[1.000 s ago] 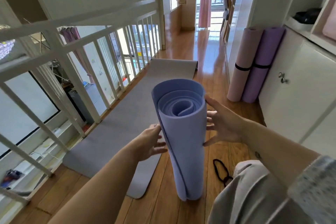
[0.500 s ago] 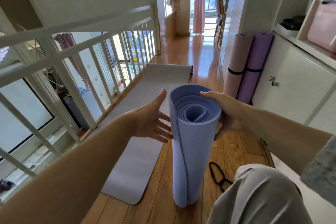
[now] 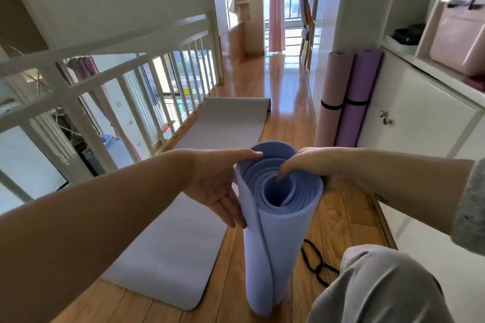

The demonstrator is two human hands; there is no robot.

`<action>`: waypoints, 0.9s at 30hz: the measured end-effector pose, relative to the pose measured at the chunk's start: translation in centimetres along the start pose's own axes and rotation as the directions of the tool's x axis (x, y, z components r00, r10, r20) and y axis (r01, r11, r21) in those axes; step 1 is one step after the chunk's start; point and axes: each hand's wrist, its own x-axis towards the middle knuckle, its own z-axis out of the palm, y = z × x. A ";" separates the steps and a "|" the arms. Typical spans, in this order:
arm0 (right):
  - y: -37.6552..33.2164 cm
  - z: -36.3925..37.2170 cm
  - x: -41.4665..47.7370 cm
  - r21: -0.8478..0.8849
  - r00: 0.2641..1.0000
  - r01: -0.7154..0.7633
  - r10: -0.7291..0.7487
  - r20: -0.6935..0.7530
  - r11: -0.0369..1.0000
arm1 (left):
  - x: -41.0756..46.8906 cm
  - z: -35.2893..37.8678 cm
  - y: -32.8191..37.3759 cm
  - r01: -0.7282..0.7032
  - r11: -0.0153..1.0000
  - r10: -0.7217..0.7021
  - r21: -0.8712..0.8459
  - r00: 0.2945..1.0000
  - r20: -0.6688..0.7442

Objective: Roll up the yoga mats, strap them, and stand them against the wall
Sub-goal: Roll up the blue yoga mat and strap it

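Presently the rolled blue mat (image 3: 275,231) is held upright on its end on the wooden floor (image 3: 338,220). Its left side is pressed by the left hand (image 3: 215,183), whose fingers (image 3: 231,217) are kept straight and flat against the roll, the thumb laid along the top rim. The top rim is gripped by the right hand (image 3: 309,162), its fingers (image 3: 286,168) curled over the edge into the spiral. A grey mat (image 3: 183,217) is spread flat beside the white railing (image 3: 110,65). A black strap (image 3: 315,262) is seen on the floor just beside the roll. A pink mat (image 3: 332,97) and a purple mat (image 3: 357,97), rolled and strapped, are stood against the cabinet (image 3: 425,123).
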 end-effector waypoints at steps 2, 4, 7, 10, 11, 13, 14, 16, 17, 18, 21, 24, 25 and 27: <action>-0.1 0.0 0.1 -0.026 0.999 0.026 -0.027 -0.020 0.999 | 0.4 0.9 0.2 0.018 1.000 -0.018 0.005 0.999 -0.040; -0.5 0.0 0.2 -0.097 0.999 -0.003 0.000 -0.034 0.995 | 0.7 1.6 0.1 0.025 1.000 -0.025 -0.004 0.994 -0.106; -1.1 0.4 0.6 -0.128 0.999 -0.036 0.033 -0.025 0.991 | 1.1 2.4 -0.5 -0.001 1.000 -0.005 -0.031 0.977 -0.211; -1.4 0.5 0.9 -0.137 0.999 -0.040 0.039 -0.012 0.990 | 1.5 3.1 -1.4 -0.067 0.995 0.045 -0.073 0.961 -0.272; -1.4 0.4 1.0 -0.131 0.999 -0.037 0.036 -0.010 0.991 | 1.5 3.2 -1.6 -0.090 0.991 0.058 -0.099 0.957 -0.285; -1.4 0.3 1.3 -0.120 0.999 -0.032 0.032 -0.004 0.992 | 1.8 3.2 -2.2 -0.130 0.979 0.078 -0.158 0.951 -0.299; -1.3 0.3 1.5 -0.113 0.999 -0.034 0.035 0.005 0.993 | 2.0 3.2 -2.4 -0.145 0.972 0.084 -0.187 0.950 -0.300; -1.1 0.3 1.9 -0.083 0.998 -0.037 0.040 0.038 0.996 | 2.4 3.2 -3.0 -0.159 0.958 0.089 -0.237 0.955 -0.281; -1.0 0.3 2.0 -0.067 0.997 -0.040 0.044 0.057 0.997 | 2.7 3.3 -3.3 -0.162 0.954 0.091 -0.253 0.958 -0.272; -0.9 0.3 2.1 -0.055 0.996 -0.044 0.048 0.072 0.998 | 2.9 3.2 -3.5 -0.167 0.950 0.093 -0.263 0.958 -0.271; -0.6 0.3 2.4 -0.018 0.993 -0.046 0.048 0.105 0.999 | 3.5 3.3 -4.0 -0.170 0.940 0.085 -0.297 0.956 -0.279; -0.2 0.5 2.7 0.013 0.989 -0.052 0.050 0.138 0.999 | 4.1 3.3 -4.7 -0.161 0.922 0.071 -0.352 0.965 -0.254; -0.1 0.5 2.8 0.026 0.987 -0.048 0.044 0.153 0.998 | 4.3 3.2 -4.8 -0.165 0.916 0.075 -0.365 0.966 -0.248; 0.3 0.6 3.0 0.077 0.985 -0.040 0.026 0.173 0.996 | 4.5 3.0 -5.0 -0.170 0.903 0.072 -0.395 0.965 -0.251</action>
